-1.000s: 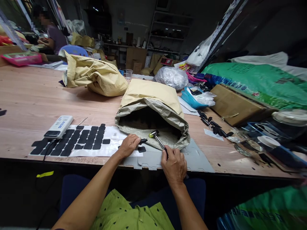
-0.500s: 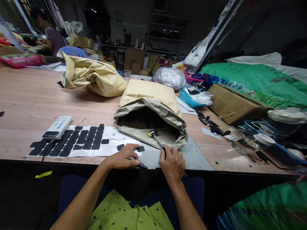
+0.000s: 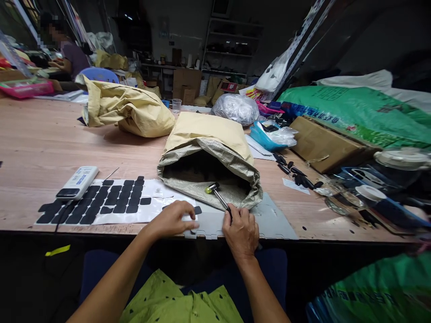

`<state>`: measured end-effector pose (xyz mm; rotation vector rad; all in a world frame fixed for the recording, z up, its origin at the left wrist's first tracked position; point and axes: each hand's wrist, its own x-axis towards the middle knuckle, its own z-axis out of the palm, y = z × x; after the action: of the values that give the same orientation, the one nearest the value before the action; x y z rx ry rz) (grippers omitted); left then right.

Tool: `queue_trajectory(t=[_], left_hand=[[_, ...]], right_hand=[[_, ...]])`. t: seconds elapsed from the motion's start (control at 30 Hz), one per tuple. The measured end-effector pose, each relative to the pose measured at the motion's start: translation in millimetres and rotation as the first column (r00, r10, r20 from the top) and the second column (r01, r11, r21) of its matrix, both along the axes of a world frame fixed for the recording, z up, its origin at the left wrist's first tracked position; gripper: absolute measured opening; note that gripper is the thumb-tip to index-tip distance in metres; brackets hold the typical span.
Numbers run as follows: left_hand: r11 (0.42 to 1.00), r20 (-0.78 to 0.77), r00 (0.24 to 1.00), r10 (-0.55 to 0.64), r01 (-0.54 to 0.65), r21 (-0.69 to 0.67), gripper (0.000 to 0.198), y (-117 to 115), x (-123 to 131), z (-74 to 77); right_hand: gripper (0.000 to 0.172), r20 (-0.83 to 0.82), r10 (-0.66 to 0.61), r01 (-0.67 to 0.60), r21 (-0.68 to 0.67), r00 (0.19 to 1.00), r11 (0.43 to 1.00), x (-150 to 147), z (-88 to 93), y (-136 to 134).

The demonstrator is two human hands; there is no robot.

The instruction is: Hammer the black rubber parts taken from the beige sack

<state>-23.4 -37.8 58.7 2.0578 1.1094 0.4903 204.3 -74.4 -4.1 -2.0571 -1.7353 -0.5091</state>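
Observation:
My right hand [image 3: 240, 231] is wrapped around the handle of a small two-faced hammer [image 3: 220, 197]. Its head, yellow-green on one end and dark on the other, rests at the mouth of a cream woven sack [image 3: 208, 128]. My left hand [image 3: 175, 219] is at the front table edge, fingers curved, a gap between thumb and index finger. Just under the thumb is a small dark piece [image 3: 194, 231], mostly hidden. Beside that hand a white sheet [image 3: 158, 211] carries rows of black rounded patches [image 3: 123, 197]. One loose black patch [image 3: 198, 210] is by the fingertips. Grey board [image 3: 269, 220] lies under the hammer.
A white box-shaped device [image 3: 78, 181] with a cable sits left on the sheet. Another cream sack [image 3: 134, 105] lies behind. Rightward are black parts [image 3: 296, 175], a cardboard box [image 3: 333, 143], and jars [image 3: 402, 159]. A person [image 3: 65, 56] sits far left.
My left hand has shifted slightly left and its thumb has lifted; the dark piece beneath shows less. My right hand keeps its hold on the hammer. The view has moved slightly.

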Motion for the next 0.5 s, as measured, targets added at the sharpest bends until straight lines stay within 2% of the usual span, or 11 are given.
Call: queue_trajectory(t=[0.1, 0.2, 0.27, 0.37, 0.5], left_hand=[[0.979, 0.042, 0.978, 0.203, -0.204, 0.020, 0.021, 47.7, 27.4, 1.3], [0.902, 0.007, 0.908, 0.419, -0.417, 0.109, 0.019, 96.8, 59.3, -3.1], [0.853, -0.071, 0.852, 0.519, -0.512, 0.101, 0.022, 120.2, 78.8, -7.1], [0.834, -0.188, 0.815, 0.548, -0.549, 0.049, 0.025, 135.6, 100.6, -12.2], [0.846, -0.273, 0.809, 0.521, -0.531, 0.041, 0.029, 135.4, 110.0, -12.9]], right_hand=[[0.031, -0.008, 0.003, -0.003, 0.004, 1.000, 1.000, 0.2, -0.3, 0.2], [0.031, -0.017, 0.001, -0.001, 0.001, 1.000, 1.000, 0.7, -0.7, 0.2], [0.030, -0.006, 0.000, 0.000, 0.006, 1.000, 1.000, 0.8, -0.9, 0.3], [0.030, 0.008, -0.002, 0.002, 0.013, 1.000, 1.000, 0.5, -1.4, 0.5], [0.030, -0.004, -0.010, 0.010, -0.010, 1.000, 1.000, 0.2, -2.5, 0.8]])
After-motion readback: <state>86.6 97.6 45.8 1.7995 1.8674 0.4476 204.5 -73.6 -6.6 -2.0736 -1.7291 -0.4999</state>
